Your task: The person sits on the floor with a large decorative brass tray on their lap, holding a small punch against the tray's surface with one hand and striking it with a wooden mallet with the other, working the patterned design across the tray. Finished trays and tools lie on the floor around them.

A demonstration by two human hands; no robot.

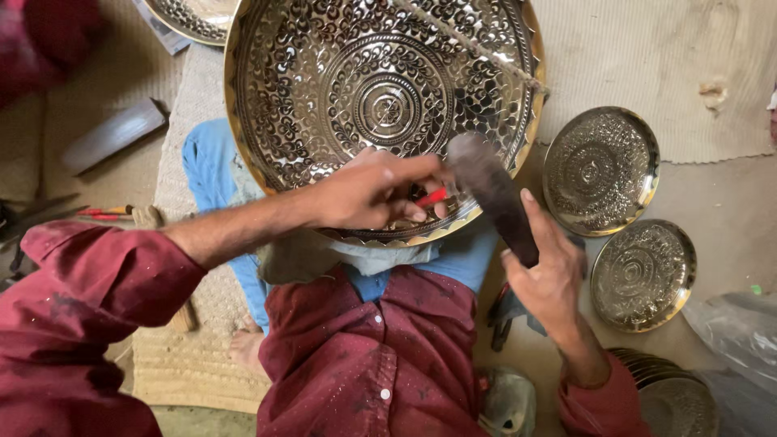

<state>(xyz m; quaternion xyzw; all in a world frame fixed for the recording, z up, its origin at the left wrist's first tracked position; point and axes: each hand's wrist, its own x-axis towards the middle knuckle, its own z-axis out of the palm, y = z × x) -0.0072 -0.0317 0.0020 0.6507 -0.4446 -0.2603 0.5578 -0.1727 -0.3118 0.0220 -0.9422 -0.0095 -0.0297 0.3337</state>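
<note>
The big bowl (380,113) rests on the person's lap, already covered in patterns. The left hand (368,194) pinches a red tool (433,197) against its rim, and the right hand (550,279) grips a mallet (490,194), so the rim work looks unfinished.

Large round brass tray (380,105), engraved all over with concentric floral rings around a central medallion; scalloped golden rim; tilted up toward the camera, lower edge resting on the lap. Thin red-handled chisel (431,197), pinched in the fingers of the left hand, tip set against the tray's lower inner band near the rim. Dark wooden mallet (492,194), worn and rounded at the head, gripped by its lower end in the right hand, raised at a slant with the head just beside the chisel's top, overlapping the tray's lower right edge.
</note>
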